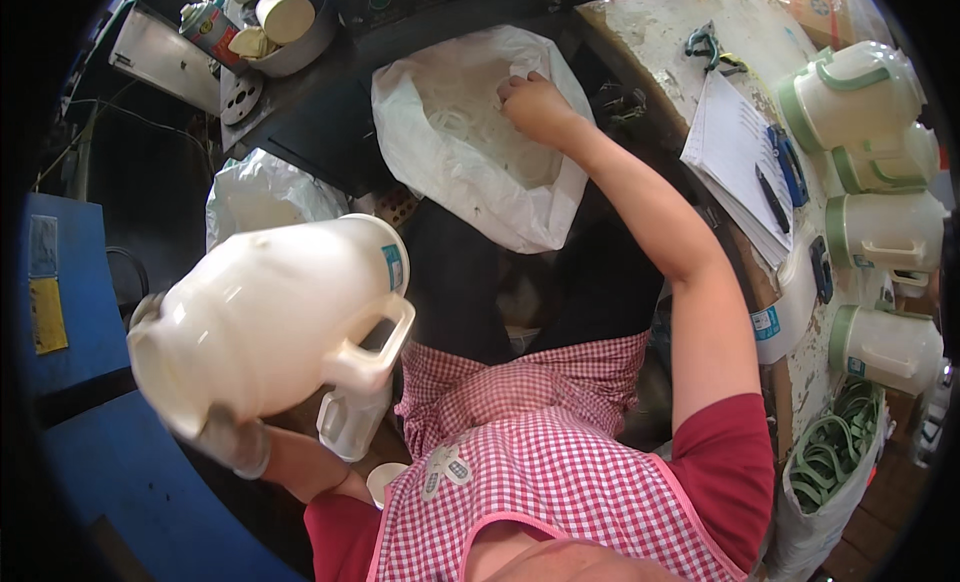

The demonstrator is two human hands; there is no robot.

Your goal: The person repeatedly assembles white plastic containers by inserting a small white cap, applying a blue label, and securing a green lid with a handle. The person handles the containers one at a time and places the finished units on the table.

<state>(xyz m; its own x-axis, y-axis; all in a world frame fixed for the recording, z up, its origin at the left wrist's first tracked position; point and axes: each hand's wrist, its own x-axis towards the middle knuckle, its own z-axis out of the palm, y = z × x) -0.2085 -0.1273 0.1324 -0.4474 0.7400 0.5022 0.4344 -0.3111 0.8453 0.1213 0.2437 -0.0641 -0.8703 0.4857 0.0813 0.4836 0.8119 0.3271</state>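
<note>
My left hand point(235, 444), in a greyish glove and blurred by motion, grips the base end of a large cream plastic jug point(265, 317). The jug lies on its side in the air, its handle toward my lap and a small blue label near its rim. Across my lap, my right hand point(540, 110) is at the right part of a white plastic bag point(425, 167). Its fingers are curled at the bag's contents, thin translucent rings point(470, 127); what they pinch, if anything, is too small to tell.
Several cream jugs with green trim point(850, 97) line the worn bench point(650, 22) on the right, near papers point(735, 152) and a pen point(772, 199). Below them is a bag of green straps point(835, 447). Blue panels point(75, 292) stand left; another jug point(355, 422) sits below.
</note>
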